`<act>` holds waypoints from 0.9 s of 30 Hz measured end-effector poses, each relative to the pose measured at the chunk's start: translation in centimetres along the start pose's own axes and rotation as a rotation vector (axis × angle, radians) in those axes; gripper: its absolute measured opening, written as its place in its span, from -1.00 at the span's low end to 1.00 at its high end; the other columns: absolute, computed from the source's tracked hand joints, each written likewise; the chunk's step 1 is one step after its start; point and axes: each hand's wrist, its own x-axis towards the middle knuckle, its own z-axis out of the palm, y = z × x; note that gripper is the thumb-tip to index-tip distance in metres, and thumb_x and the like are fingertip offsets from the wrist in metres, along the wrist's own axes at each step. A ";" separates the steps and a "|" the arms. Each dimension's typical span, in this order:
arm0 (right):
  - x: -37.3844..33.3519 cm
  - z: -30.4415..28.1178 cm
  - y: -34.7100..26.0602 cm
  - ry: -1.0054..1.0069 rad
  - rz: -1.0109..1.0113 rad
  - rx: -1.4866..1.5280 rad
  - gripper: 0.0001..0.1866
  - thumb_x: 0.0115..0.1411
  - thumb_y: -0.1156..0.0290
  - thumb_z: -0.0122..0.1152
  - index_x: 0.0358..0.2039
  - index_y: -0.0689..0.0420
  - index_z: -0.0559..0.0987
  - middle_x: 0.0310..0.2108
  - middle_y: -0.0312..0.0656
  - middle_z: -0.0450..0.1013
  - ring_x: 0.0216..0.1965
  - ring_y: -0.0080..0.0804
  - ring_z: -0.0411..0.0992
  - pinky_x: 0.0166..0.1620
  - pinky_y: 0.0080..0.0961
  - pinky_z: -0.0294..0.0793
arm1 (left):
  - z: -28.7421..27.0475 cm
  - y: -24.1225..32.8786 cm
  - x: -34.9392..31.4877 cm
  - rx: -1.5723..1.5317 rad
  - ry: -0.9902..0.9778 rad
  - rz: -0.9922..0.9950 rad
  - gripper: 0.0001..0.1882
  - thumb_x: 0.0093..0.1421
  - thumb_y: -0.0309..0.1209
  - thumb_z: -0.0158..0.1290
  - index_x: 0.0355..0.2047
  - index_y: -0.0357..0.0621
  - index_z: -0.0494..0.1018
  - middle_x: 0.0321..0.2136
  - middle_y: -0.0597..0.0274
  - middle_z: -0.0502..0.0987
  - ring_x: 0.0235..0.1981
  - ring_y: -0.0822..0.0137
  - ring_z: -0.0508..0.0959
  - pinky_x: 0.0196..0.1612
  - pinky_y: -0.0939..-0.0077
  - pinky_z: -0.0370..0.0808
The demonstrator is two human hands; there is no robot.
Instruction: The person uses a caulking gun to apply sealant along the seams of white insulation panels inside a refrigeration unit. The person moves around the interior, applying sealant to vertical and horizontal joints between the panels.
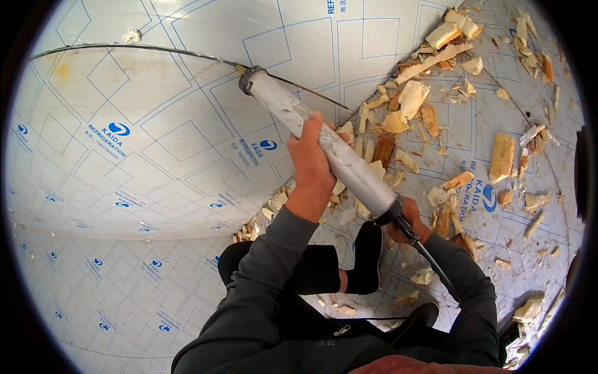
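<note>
A long silver caulking gun point(347, 163) slants across the middle of the head view, its barrel smeared with dried residue. Around the front half of the barrel my left hand point(311, 159) is wrapped. My right hand point(408, 221) grips the handle end behind the black rear cap, most of its fingers hidden. A thin plunger rod point(436, 265) runs back from there beside my right forearm. The yellowish nozzle tip point(239, 68) meets a dark seam point(187, 55) between two film-covered wall panels point(187, 112).
Broken chunks of yellowish foam point(411, 100) lie along the wall's foot and over the film-covered floor point(479, 165). My black shoe point(366, 258) is planted below the gun. A white blob point(131, 36) sticks to the upper panel.
</note>
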 end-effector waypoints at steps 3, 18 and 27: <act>-1.2 0.0 1.7 0.000 0.035 0.001 -0.72 -0.02 0.33 0.31 -0.26 0.13 0.63 -0.43 -0.09 0.53 -0.45 -0.10 0.55 -0.30 -0.30 0.52 | -0.2 -0.5 0.2 0.001 -0.022 -0.009 -0.59 0.30 -0.06 0.15 -0.23 -0.18 0.39 -0.34 0.14 0.44 -0.38 0.20 0.60 -0.35 0.14 0.68; -4.6 -0.5 4.3 -0.016 0.053 -0.008 -0.76 0.02 0.34 0.34 -0.29 0.15 0.64 -0.47 -0.14 0.54 -0.50 -0.21 0.56 -0.36 -0.33 0.52 | 0.2 -3.1 0.3 0.001 0.005 -0.037 -0.58 0.28 -0.05 0.17 -0.28 -0.20 0.40 -0.41 0.13 0.45 -0.42 0.19 0.62 -0.38 0.15 0.68; -3.7 -0.4 0.7 0.038 0.318 0.128 -0.62 0.04 0.38 0.35 -0.11 0.19 0.58 -0.29 -0.06 0.47 -0.29 -0.15 0.54 -0.23 -0.24 0.50 | -0.4 -3.9 0.5 -0.002 0.046 -0.122 -0.57 0.28 -0.02 0.15 -0.23 -0.17 0.39 -0.41 0.11 0.46 -0.39 0.15 0.60 -0.34 0.10 0.65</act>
